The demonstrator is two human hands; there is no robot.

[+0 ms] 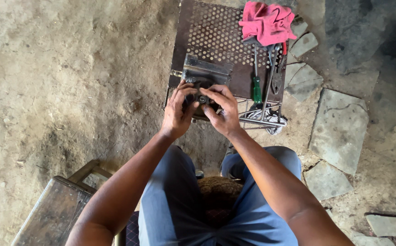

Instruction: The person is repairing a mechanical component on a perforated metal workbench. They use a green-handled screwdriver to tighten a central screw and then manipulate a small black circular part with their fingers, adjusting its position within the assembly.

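Both my hands grip a small dark metal part [202, 98] at the near edge of a perforated metal stand [207, 36]. My left hand [178, 110] curls around its left side. My right hand [223, 110] holds its right side, fingers pinching near a round piece in the middle. Just beyond the hands sits a dark bench vise [206, 70], and the part seems to rest at its jaws. My fingers hide most of the part.
On the stand lie a pink rag [266, 22], a green-handled screwdriver [256, 84] and pliers [277, 75]. A white cloth [271, 119] hangs in the stand's frame. A wooden bench [54, 214] stands at lower left. Broken stone slabs [339, 130] cover the dirt floor at right.
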